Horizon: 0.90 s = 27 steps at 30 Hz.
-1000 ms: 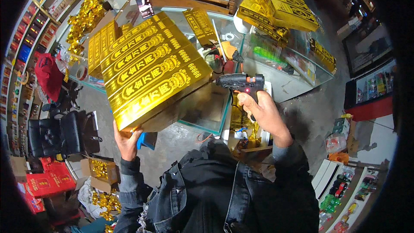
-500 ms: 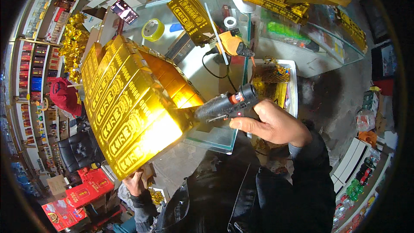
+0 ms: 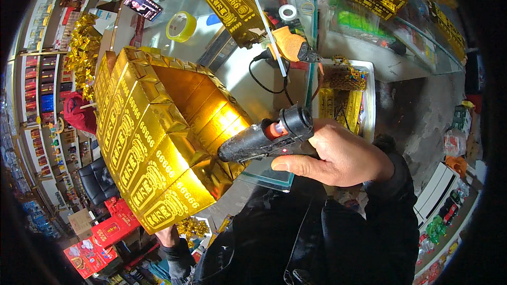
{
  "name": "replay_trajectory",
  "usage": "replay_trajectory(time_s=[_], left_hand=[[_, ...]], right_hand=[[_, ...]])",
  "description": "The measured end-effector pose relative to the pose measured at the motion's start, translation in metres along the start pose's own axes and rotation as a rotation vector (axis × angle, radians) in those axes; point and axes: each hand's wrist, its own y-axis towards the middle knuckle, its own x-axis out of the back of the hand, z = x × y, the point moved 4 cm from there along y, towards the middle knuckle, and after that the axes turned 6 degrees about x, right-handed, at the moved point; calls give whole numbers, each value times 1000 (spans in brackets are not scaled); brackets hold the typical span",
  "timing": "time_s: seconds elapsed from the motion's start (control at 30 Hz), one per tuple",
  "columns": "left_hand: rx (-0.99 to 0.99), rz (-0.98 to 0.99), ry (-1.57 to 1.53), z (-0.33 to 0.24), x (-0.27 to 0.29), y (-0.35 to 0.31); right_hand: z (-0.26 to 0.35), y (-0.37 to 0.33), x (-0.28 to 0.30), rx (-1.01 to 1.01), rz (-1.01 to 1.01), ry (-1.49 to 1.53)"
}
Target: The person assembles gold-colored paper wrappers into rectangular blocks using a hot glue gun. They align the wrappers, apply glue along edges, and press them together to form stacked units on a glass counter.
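Since 0.5 s ago the gold foil block [image 3: 158, 137] is tipped further, its open slanted side now facing up twd the camera, and the glue gun [image 3: 264, 138] nozzle has closed in on that side's lower edge, so gluing there looks about to start, I'd judge. L to R: left hand [image 3: 168, 236] under the block's bottom corner, holding it up, fingers mostly hidden. 1 block, held over the glass counter [image 3: 237, 68]. 1 black glue gun, right hand [image 3: 340, 155] wrapped tight round its grip. Behind: 1 yellow tape roll [image 3: 181, 26], 1 white tape roll [image 3: 288, 12], 1 orange tool [image 3: 290, 46].
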Motion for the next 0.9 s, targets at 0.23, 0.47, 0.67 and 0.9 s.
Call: replay_trajectory(time_s=[0.23,0.47,0.67,0.9], left_hand=[[-9,-2,36,2,4,-2],[-91,21,233,22,23,6],[-233,86,362,15,2,6],[28,126,35,15,-23,15]], right_hand=[[-3,6,3,-12,-4,-19],[0,9,6,-156,74,-34],[4,0,27,-171,46,-307],[-82,3,0,-226,-630,207]])
